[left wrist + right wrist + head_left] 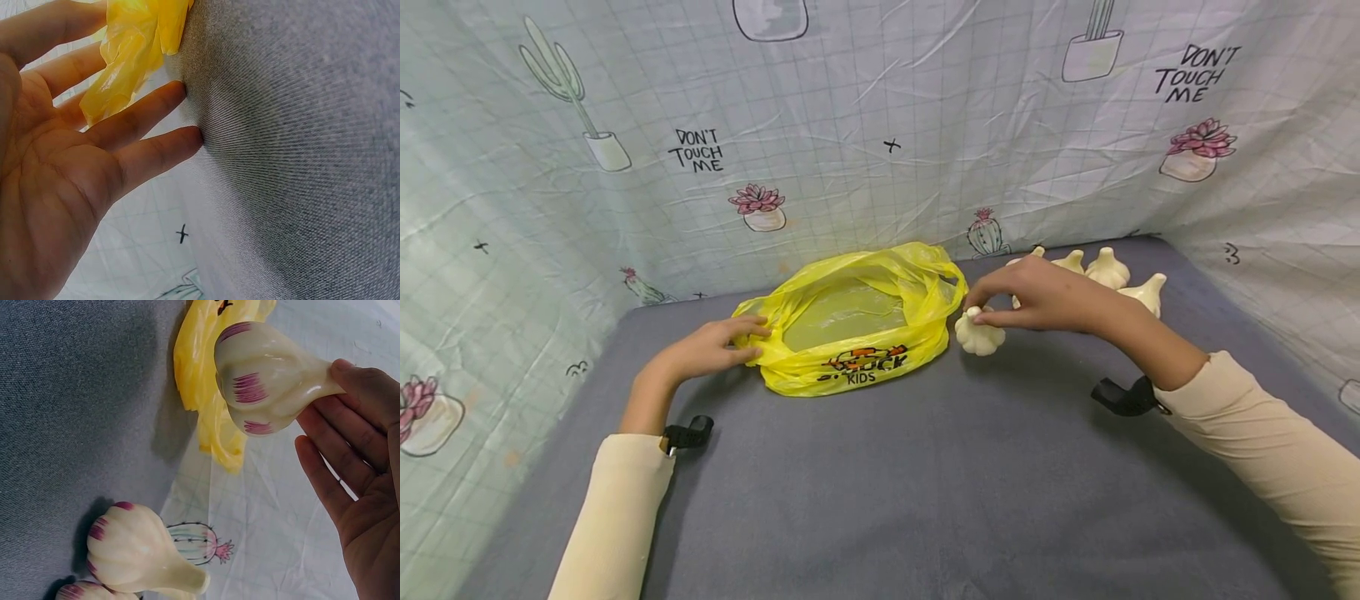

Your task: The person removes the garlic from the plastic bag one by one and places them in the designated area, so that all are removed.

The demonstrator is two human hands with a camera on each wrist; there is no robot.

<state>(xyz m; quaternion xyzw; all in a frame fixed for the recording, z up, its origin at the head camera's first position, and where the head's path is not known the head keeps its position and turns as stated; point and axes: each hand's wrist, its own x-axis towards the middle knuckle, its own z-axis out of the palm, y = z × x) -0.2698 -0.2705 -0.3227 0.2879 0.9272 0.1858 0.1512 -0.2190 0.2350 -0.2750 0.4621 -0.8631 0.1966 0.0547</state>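
A yellow plastic bag with printed lettering lies on the grey cloth, its mouth spread wide. At its left edge, my left hand touches the plastic with fingers extended; in the left wrist view, folds of the bag cover some fingertips. My right hand pinches a garlic bulb by its stem, close beside the bag's right side. The right wrist view shows this bulb as shiny and cream-coloured with purple streaks, its stem between thumb and fingers.
Several more garlic bulbs stand in a group at the back right, partly hidden behind the right hand and forearm. A printed cloth hangs as a wall behind and at the sides. Grey cloth covers the surface in front.
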